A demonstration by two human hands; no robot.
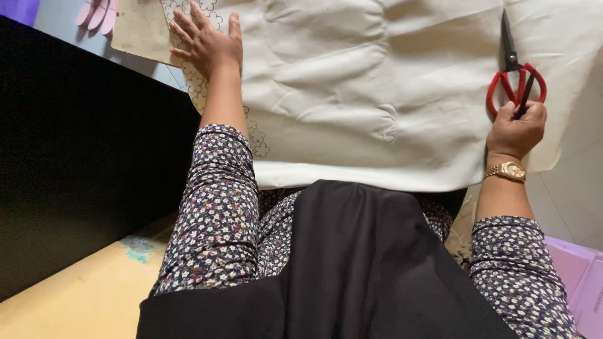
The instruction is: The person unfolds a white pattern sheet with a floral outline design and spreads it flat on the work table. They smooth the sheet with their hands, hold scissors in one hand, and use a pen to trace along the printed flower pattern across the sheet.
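Observation:
A large cream cloth (377,94) lies spread out in front of me, wrinkled in the middle. My left hand (207,41) rests flat, fingers apart, on a brown paper pattern (141,31) with a scalloped flower-cut edge at the cloth's left side. My right hand (516,129) is closed around a dark pen or marker (523,97) at the cloth's right edge. Red-handled scissors (512,69) lie on the cloth just above that hand, blades pointing away. A gold watch (506,170) is on my right wrist.
A black panel (75,157) runs along the left. Below it is a yellowish surface (81,295) with a blue stain. Pink paper cut-outs (97,14) lie at the top left. Pale floor tiles (578,163) and a lilac box (581,276) are at the right.

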